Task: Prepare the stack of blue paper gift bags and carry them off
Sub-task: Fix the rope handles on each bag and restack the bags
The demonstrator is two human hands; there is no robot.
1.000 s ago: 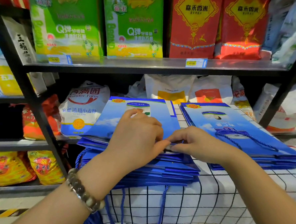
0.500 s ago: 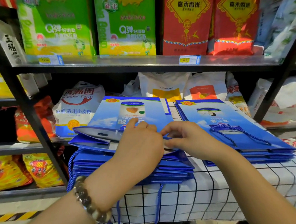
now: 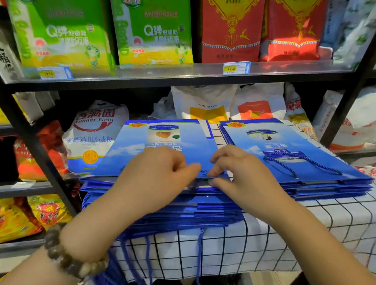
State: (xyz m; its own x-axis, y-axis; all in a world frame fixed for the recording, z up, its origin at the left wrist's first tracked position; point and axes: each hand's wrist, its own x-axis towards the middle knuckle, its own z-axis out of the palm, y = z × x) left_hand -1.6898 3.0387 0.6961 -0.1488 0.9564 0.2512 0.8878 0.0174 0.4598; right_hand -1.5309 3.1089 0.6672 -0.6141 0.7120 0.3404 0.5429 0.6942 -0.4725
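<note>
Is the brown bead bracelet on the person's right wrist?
No, the brown bead bracelet circles the left wrist, behind the left hand at the stack of blue paper gift bags.

Black metal shelving [image 3: 36, 148] fills the frame: green sacks [image 3: 57, 24] upper left, red sacks [image 3: 231, 26] upper right. A black-checked white cloth [image 3: 275, 246] drapes the lower right.

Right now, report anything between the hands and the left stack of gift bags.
Nothing visible: the left hand and right hand pinch the top bag by its near edge on the left stack of blue paper gift bags.
</note>
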